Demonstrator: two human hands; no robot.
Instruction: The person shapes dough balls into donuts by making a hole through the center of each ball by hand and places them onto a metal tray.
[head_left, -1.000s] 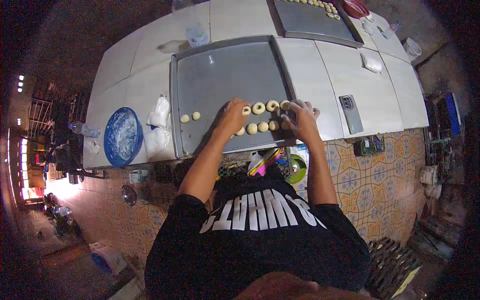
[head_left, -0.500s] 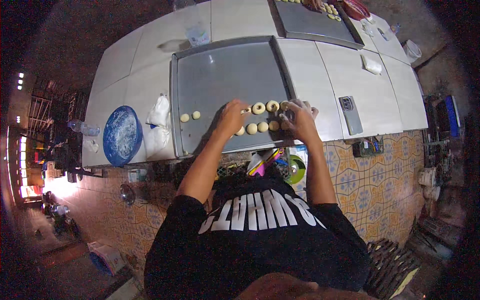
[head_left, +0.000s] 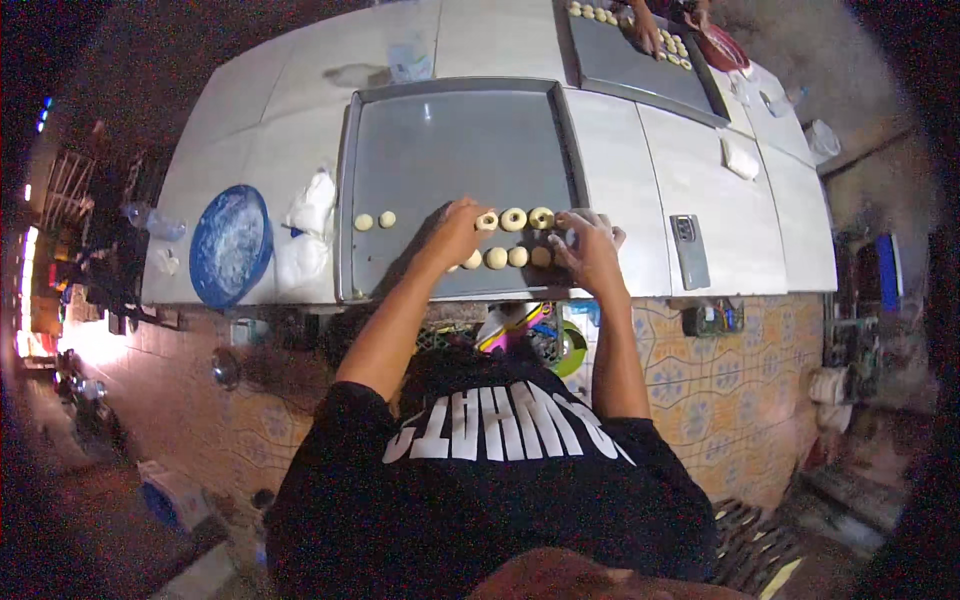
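A: Where's the dough?

B: In the big grey tray point(head_left: 455, 140). Dough rings point(head_left: 513, 228) line up toward its four o'clock, with plain dough balls point(head_left: 497, 258) in a row at their six, and a separate pair point(head_left: 388, 219) near the tray's eight.

A: And the hands?

B: The left hand point(head_left: 460, 232) has its fingers curled close at the nine o'clock side of the nearest ring; whether they pinch it, I can't tell. The right hand point(head_left: 595, 255) arches over the rows' three o'clock end, fingers bent and partly spread. What's beneath is hidden, so I can't tell if it grips anything.

A: Why the gaps between rings?

B: Probably so they don't stick together.

A: And the blue basin point(head_left: 267, 240) beyond the tray's nine?

B: It's whitened inside, likely set there for easy reach.
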